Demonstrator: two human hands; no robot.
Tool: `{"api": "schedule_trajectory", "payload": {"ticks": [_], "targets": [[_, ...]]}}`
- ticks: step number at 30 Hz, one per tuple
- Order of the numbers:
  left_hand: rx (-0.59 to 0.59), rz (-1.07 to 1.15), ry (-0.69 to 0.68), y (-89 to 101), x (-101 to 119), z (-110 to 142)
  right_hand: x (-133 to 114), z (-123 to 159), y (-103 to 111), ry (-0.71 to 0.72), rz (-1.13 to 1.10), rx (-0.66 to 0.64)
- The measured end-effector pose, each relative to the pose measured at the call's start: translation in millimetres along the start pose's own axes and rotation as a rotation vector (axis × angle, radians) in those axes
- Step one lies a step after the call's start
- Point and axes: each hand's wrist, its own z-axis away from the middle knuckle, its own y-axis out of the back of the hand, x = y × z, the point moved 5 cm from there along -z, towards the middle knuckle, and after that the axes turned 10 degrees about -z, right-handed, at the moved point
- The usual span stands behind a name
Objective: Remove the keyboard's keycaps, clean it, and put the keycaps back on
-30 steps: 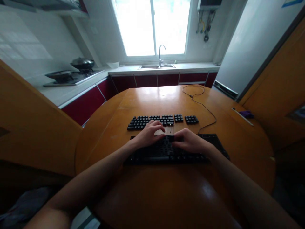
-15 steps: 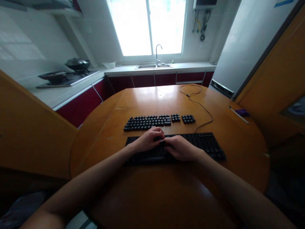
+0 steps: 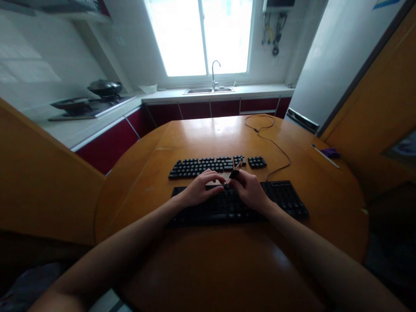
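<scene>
A black keyboard base lies on the wooden table, much of it hidden under my hands. My right hand grips a small keycap puller by its black handle, with thin wire prongs pointing up and away. Over the middle of the keyboard, my left hand has its thumb and fingers apart, their tips close to my right fingertips. Whether a keycap lies between the two hands is too small to tell. Loose black keycaps stand in grouped rows just behind the keyboard.
The keyboard's cable loops over the right side of the table. A thin pale stick and a purple cloth lie near the right edge. Behind are a sink, a stove with a wok, and a fridge at right.
My hands came together over the keyboard, then parted slightly. The keycap puller has turned in my right hand, its prongs now tilted up to the right. The view shifted a little.
</scene>
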Motion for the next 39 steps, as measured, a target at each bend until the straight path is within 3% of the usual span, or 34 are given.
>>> {"api": "schedule_trajectory", "payload": {"ticks": [6, 15, 20, 24, 27, 31, 35, 39], "targets": [[0.038, -0.069, -0.045, 5.3, 9.5, 1.3, -11.2, 5.4, -5.8, 0.045, 0.102, 0.013], [0.134, -0.159, -0.063, 4.8, 19.8, 1.3, 1.4, 7.6, -13.6, -0.069, 0.002, 0.021], [0.085, -0.367, -0.105, 4.5, 28.9, 4.2, 2.7, 7.8, -14.0, -0.085, 0.014, 0.042], [0.096, -0.350, -0.094, 7.2, 32.0, 3.4, 0.7, 7.9, -15.2, -0.074, 0.046, 0.047], [0.145, -0.259, -0.025, 15.3, 19.3, -4.7, 1.9, 6.5, -11.3, -0.103, 0.067, 0.085], [0.189, -0.328, 0.149, 24.0, -25.3, -17.9, 7.6, 4.7, -4.2, -0.149, 0.057, 0.137], [0.126, -0.448, 0.264, 17.0, -65.0, -20.0, 11.3, 4.8, -2.3, -0.151, 0.060, 0.142], [0.094, -0.476, 0.288, 8.6, -75.5, -15.4, 10.1, 4.9, -3.6, -0.137, 0.061, 0.126]]}}
